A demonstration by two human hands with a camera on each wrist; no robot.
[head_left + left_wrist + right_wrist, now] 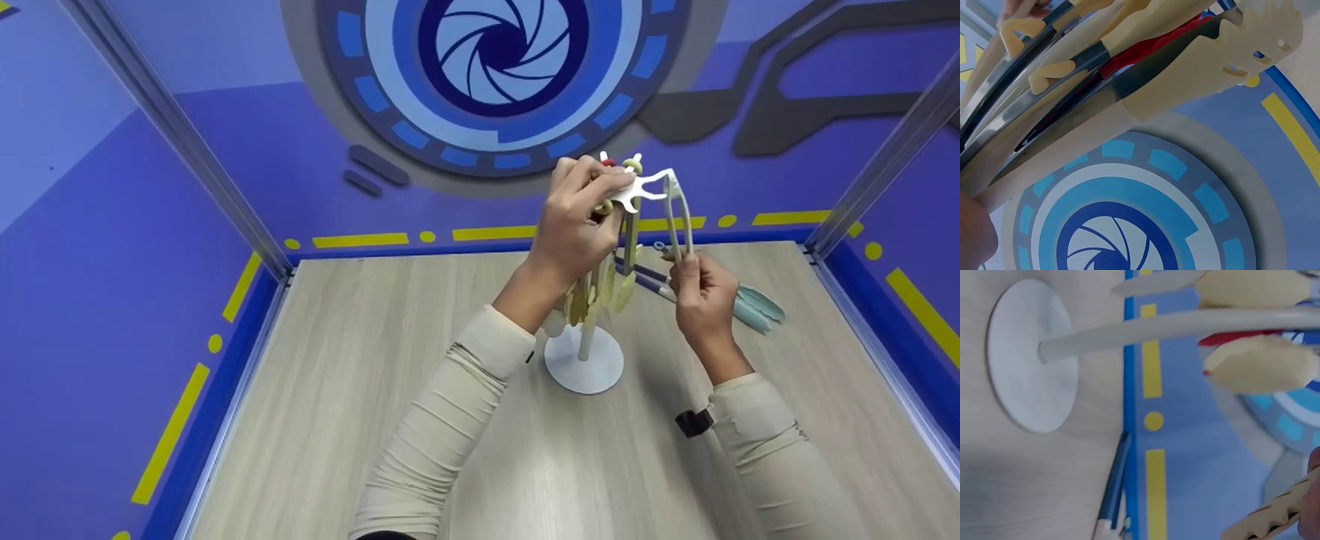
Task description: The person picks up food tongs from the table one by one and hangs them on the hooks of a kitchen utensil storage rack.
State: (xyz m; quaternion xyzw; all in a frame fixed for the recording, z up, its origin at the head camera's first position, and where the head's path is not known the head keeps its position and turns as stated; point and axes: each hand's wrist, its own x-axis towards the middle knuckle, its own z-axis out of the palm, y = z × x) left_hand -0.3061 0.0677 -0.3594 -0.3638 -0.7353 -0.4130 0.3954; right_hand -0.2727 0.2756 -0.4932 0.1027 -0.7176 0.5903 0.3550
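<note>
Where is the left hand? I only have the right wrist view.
Observer: The left hand grips the white stand top.

Operator: And the upper end of what the right hand holds?

Observer: The pale tongs have their joined end up at a prong of the white stand top; whether it's hooked on, I can't tell.

Operator: What's at the far end of the dark-handled utensil?

Observer: Teal tips, showing past the right hand.

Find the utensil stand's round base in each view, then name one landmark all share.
Head: base, right of and below centre.
Left wrist: not in it.
Right wrist: base, upper left.
Shared landmark: ringed wall emblem, top in head, bottom in left wrist, right edge in right wrist.
</note>
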